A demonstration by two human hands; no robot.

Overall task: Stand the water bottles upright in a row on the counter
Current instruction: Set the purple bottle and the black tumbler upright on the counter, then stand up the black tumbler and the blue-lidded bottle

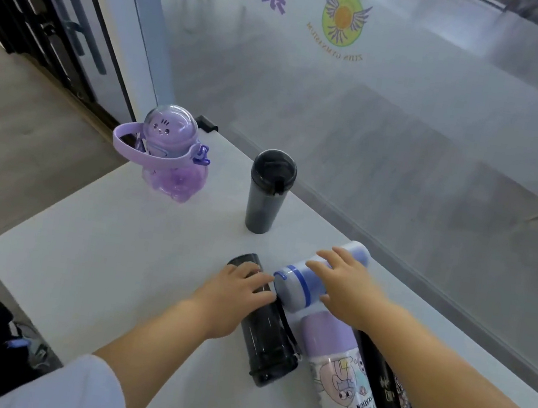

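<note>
- Nearest stuff is partly cut off: the cartoon-print bottle (343,387) lies on its side with its pale blue cap end running off the bottom of the shot, and the black printed bottle (395,405) next to it is mostly hidden under the right forearm, so can't really read it.
- Count: six bottles total on the counter (98,249), four lying down, two standing.
- The left hand (230,297) is flat, fingers spread, resting on top of the dark see-through bottle (264,327), which lies just left of the cartoon one, its cap end toward the near edge.
- The right hand (349,284) is draped over the light blue bottle (316,276), fingers loosely open across it, not clearly closed around it. That bottle lies crosswise near the counter's right edge, touching the top of the cartoon one.
- Further back, the black tumbler (267,193) stands upright mid-counter.
- Farthest, the purple bunny bottle (172,155) stands by the far left corner, strap looping out over the edge.
- Behind is a frosted glass wall (377,115) with mirrored purple lettering, hard to make out.
</note>
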